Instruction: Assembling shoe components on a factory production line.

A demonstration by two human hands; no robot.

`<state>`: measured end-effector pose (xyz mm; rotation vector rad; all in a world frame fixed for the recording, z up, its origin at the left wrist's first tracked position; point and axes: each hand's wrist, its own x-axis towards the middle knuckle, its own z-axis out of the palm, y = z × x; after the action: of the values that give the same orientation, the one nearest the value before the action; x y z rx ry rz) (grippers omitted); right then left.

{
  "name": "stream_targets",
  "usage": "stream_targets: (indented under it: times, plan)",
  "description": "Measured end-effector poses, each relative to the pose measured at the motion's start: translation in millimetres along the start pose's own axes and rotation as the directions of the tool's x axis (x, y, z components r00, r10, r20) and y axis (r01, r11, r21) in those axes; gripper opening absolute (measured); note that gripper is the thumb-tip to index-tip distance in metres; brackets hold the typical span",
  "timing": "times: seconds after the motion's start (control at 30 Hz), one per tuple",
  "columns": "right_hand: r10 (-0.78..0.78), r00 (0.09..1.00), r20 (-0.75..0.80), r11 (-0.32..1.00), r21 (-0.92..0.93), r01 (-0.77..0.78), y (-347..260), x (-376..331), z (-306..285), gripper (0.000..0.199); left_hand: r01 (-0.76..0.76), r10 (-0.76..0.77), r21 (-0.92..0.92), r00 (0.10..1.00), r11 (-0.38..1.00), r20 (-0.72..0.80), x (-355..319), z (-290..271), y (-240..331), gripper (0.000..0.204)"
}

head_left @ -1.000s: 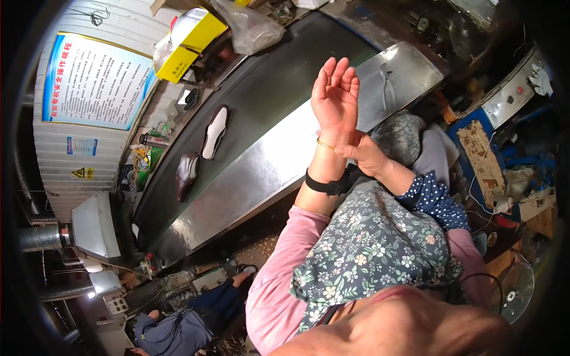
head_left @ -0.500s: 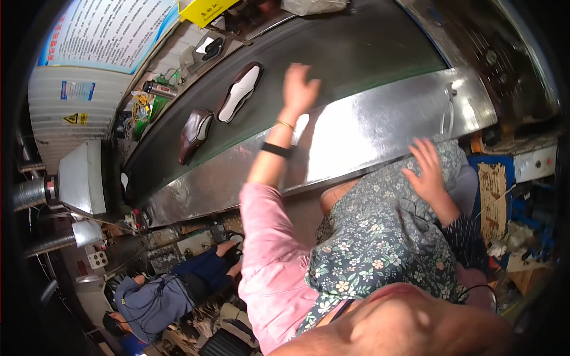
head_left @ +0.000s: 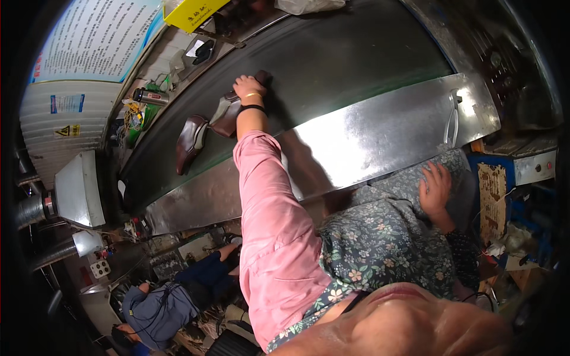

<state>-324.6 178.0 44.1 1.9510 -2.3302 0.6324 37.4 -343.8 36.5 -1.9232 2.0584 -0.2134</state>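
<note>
My left hand (head_left: 249, 88), in a pink sleeve with a black wristband and a gold bracelet, reaches out over a dark belt (head_left: 356, 47). Its fingers are closed over the middle of a dark brown leather shoe (head_left: 224, 123), hiding part of it. Just left of that, a second brown shoe (head_left: 189, 148) lies on the belt, close to or touching the held one. My right hand (head_left: 436, 188) holds nothing and rests at the flowered apron (head_left: 380, 231) over my lap, its fingers apart and slightly bent.
A shiny metal ledge (head_left: 350, 142) with a handle (head_left: 453, 124) runs along the belt's near side. Behind the belt are a flask (head_left: 149, 96) and a yellow box (head_left: 193, 13). Another person (head_left: 157, 314) sits at the lower left. A blue machine (head_left: 499, 172) stands at the right.
My left hand has moved left and closed on the far shoe, which now shows less of its pale side. My right hand has shifted slightly, its fingers less spread.
</note>
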Motion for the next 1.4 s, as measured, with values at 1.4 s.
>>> stream_targets:
  times: [1.4]
  plan:
    - [0.238, 0.949, 0.207, 0.561, 0.768, -0.308, 52.5, 32.1, -92.3, 0.038, -0.347, 0.744, -0.888, 0.497, -0.303, -0.448, -407.9, -112.8, 301.6, 0.077]
